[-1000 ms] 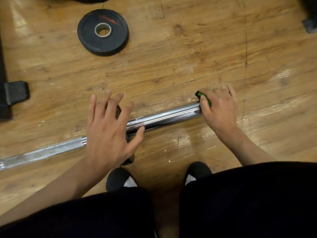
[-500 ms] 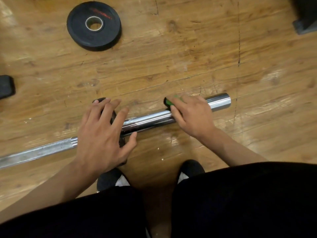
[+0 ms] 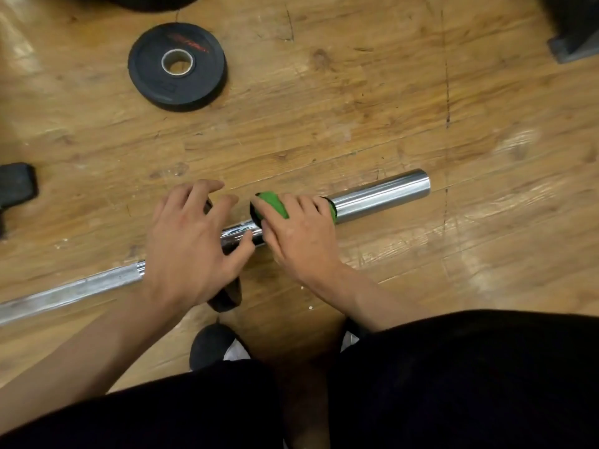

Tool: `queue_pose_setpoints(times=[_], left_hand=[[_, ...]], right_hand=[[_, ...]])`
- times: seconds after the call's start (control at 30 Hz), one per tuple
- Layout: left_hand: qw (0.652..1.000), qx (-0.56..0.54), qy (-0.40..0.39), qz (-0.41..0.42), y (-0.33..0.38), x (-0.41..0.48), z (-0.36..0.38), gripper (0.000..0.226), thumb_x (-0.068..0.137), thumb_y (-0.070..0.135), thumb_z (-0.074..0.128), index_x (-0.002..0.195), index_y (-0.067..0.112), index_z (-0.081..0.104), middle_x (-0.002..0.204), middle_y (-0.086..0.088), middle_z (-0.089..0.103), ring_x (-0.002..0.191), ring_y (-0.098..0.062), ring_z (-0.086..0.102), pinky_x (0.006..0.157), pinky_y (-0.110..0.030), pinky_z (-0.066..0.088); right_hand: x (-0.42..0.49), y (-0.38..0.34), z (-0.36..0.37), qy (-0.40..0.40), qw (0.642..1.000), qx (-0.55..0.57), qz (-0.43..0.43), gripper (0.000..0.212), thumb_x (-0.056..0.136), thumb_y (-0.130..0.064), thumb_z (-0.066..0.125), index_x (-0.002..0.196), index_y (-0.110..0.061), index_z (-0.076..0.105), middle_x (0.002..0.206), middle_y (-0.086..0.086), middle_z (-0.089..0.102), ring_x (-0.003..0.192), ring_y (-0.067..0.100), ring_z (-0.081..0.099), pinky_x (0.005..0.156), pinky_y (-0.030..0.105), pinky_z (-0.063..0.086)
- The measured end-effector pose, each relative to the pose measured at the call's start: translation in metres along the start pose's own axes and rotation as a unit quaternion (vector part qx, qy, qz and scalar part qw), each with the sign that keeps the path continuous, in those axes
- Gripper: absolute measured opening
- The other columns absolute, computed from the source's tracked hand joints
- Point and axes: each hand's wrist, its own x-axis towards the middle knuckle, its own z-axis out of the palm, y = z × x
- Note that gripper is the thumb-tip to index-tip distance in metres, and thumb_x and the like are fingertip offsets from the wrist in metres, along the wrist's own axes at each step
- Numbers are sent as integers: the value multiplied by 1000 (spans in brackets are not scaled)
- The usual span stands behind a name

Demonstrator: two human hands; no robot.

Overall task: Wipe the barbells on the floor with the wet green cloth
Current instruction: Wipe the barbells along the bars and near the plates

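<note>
A chrome barbell (image 3: 382,194) lies slanted across the wooden floor, its thick sleeve end at the right and its thinner shaft running off to the lower left. My right hand (image 3: 298,234) grips the green cloth (image 3: 274,204) wrapped round the sleeve, close to the collar. Over a small black plate (image 3: 227,296) on the bar lies my left hand (image 3: 191,244), fingers spread and bent, the thumb touching the sleeve. The collar itself is hidden under the hands.
A loose black weight plate (image 3: 176,66) lies flat on the floor behind the bar. A black equipment foot (image 3: 16,183) sits at the left edge, a grey base (image 3: 573,43) at the top right. My shoes (image 3: 210,348) and dark trousers fill the bottom.
My right hand has slid the green cloth leftward along the sleeve from its far end toward my left hand, baring the chrome end. The left hand stays on the black plate.
</note>
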Motion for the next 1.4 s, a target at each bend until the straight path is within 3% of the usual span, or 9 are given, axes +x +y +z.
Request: queue_pose_setpoints(times=[0.13,0.3,0.47,0.63,0.8,1.0,1.17,1.3,1.4], left_hand=[[999,-38,-20,-11,-16,12,-7,67,89,56,46,134,9,62,139,-16,54,121,-37,51,101,-53,44],[995,-84,-35,-29,-24,36,-10,72,86,59,43,140,13,59,134,-10,55,117,-34,54,99,-46,43],[990,-90,-16,-106,-28,48,-19,69,86,53,50,143,14,56,141,-10,51,123,-34,51,105,-47,41],[998,14,57,-27,-12,6,-4,54,89,49,60,123,8,68,138,-19,59,135,-41,48,112,-54,35],[997,19,79,-18,-12,18,6,50,88,42,61,123,7,68,139,-17,61,139,-41,48,117,-54,33],[997,-22,60,-46,-19,47,0,59,88,49,55,129,8,65,137,-14,60,122,-37,55,104,-47,41],[990,-98,15,-97,-40,73,-14,57,84,48,51,125,11,67,126,-9,61,117,-33,55,100,-40,40],[986,-59,47,-147,-47,81,-24,57,89,48,49,129,10,63,128,-13,58,119,-37,52,101,-47,40],[993,27,49,-105,-34,72,-16,64,90,50,49,137,7,56,130,-19,59,122,-41,53,99,-52,42]], right_hand=[[1,48,-8,3,999,5,-45,45,110,-41,40,148,-22,56,112,10,68,97,29,61,89,43,41],[-4,135,-20,40,997,-6,66,43,110,-37,39,144,-19,59,105,15,65,99,35,59,95,46,39],[15,74,3,118,969,-19,216,38,105,-26,49,138,-19,65,112,15,65,109,36,58,116,48,31],[20,3,20,25,999,-20,-5,48,109,-34,44,155,-23,46,134,17,58,129,34,51,121,48,27],[22,49,8,-17,993,-33,-113,54,112,-43,40,162,-24,35,140,20,57,132,36,52,121,47,31],[28,141,-7,61,997,-30,47,45,109,-35,43,150,-19,53,130,21,62,125,38,56,119,47,28],[59,72,14,140,960,23,240,44,98,-20,47,138,-18,64,142,23,56,142,40,44,126,51,16],[64,9,27,17,999,26,-9,59,96,-23,47,155,-24,46,156,20,45,151,36,34,129,50,10],[77,55,25,6,991,-16,-130,61,98,-25,51,159,-25,42,150,24,50,144,38,43,127,50,21]])
